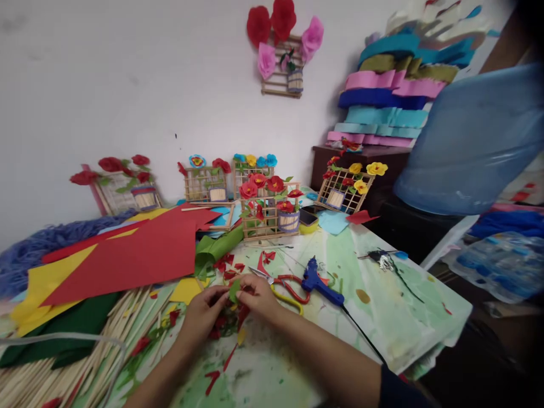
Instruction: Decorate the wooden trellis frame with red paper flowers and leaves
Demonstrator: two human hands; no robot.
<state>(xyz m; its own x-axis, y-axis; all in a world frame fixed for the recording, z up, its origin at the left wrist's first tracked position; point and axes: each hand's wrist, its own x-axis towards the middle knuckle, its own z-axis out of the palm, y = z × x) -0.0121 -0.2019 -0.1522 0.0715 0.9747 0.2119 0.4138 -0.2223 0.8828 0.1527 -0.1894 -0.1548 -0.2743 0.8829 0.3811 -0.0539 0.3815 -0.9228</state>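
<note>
My left hand (205,310) and my right hand (260,299) meet over the table, fingers pinched on a small green paper piece (234,290). Its exact shape is partly covered by my fingers. Red and green paper scraps (217,327) lie beneath my hands. Just beyond my right hand are scissors (293,286) with red and yellow handles, their blades pointing left. Beside them lies a blue glue gun (318,283), its black cord running toward the front edge.
Red paper sheets (140,258), yellow sheets and thin wooden sticks (97,340) cover the left side. Small lattice frames with paper flowers (272,209) stand along the back. Rolls of coloured paper (382,99) are stacked behind a blue water bottle (467,136) at right.
</note>
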